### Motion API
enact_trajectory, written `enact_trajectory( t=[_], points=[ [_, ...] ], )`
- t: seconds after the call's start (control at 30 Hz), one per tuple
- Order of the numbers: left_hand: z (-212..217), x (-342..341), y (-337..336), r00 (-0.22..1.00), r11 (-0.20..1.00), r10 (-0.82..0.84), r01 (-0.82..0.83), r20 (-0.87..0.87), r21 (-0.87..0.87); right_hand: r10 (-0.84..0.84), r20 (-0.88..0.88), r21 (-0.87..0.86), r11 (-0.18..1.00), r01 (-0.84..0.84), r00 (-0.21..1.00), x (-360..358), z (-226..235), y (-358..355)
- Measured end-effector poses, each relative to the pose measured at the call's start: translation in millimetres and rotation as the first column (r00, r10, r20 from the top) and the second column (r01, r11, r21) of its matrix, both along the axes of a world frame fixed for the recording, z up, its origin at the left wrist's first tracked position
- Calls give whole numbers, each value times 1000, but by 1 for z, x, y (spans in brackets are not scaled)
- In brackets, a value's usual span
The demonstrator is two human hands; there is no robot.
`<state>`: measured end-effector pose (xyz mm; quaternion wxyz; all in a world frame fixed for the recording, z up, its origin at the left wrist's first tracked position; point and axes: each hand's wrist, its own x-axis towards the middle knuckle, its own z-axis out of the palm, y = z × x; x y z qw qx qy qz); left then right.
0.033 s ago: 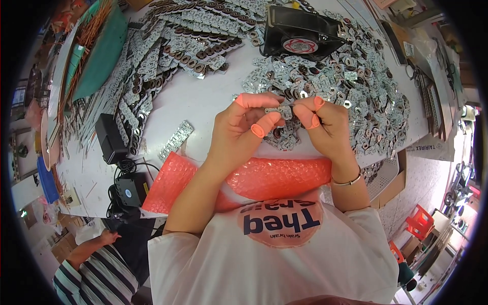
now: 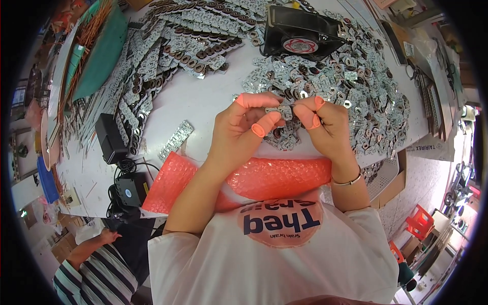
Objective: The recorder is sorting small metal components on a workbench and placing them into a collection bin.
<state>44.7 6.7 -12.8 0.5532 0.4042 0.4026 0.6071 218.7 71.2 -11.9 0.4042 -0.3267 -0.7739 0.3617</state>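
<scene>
Both hands meet over the table, with orange finger cots on thumbs and index fingers. A short strip of small white circuit boards [image 2: 284, 111] spans the gap between the fingertips. My left hand [image 2: 245, 122] is closed, pinching its left end between thumb and index finger. At the other end, my right hand [image 2: 325, 121] is closed on the strip too; the fingertips partly cover it. Just beyond the hands spreads a big heap of loose small circuit boards [image 2: 373, 109]. Red bubble wrap [image 2: 279, 178] lies along the table's near edge, under my left forearm.
A black fan [image 2: 300, 33] stands behind the heap. Rows of board strips [image 2: 188, 35] cover the back left, and one strip [image 2: 176, 140] lies apart. Black adapters [image 2: 111, 138] with cables sit at left, near a green basin [image 2: 104, 51]. Someone in a striped shirt [image 2: 96, 274] is lower left.
</scene>
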Motion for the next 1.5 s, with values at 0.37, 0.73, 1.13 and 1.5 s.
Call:
enact_trajectory(
  t=[0.37, 0.73, 1.13, 1.5],
  points=[
    [10, -5, -1, 1000, 978, 3, -6, -14, -207, 74, -70, -208, 974, -87, 995, 6, 1, 0],
    [8, -7, 0, 999, 963, 13, -1, 41, -270, 141, 55, -184, 974, -129, 988, 1, 0, -3],
    [0, 8, -3, 968, 976, 169, -137, -188, 171, 24, -209, -585, 798, -145, 978, 1, 3, -9],
    [-7, 9, 1, 846, 927, 322, -192, -425, 322, 35, -197, -586, 797, -146, 980, -1, 0, -8]
  ],
)
